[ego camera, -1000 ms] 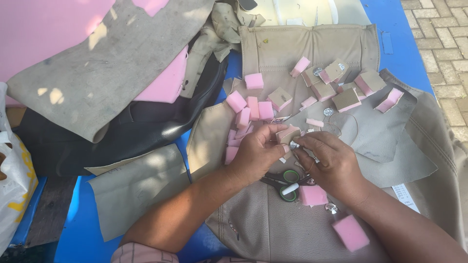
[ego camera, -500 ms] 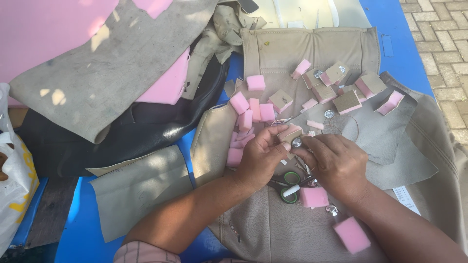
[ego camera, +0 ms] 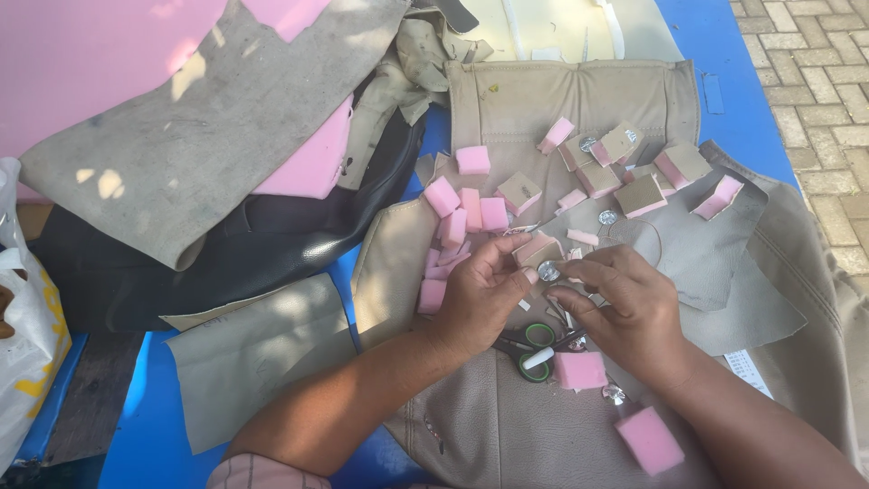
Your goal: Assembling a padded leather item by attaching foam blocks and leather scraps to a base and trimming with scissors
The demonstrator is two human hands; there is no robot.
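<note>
Bright daylight fell across the scene. Dappled sunlit patches lay on the grey fabric sheet (ego camera: 226, 145) at upper left, with soft shade over most of the rest. The black leather piece (ego camera: 226, 254) showed a mild sheen. Focus was sharp throughout, with no visible motion blur.

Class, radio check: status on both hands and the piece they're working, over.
Left hand pinching a tan-covered foam square. Right hand at the metal button on it. Scissors lying beneath the hands.

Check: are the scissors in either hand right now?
No: the scissors lie on the tan cover below both hands, which hold a small foam piece.
</note>
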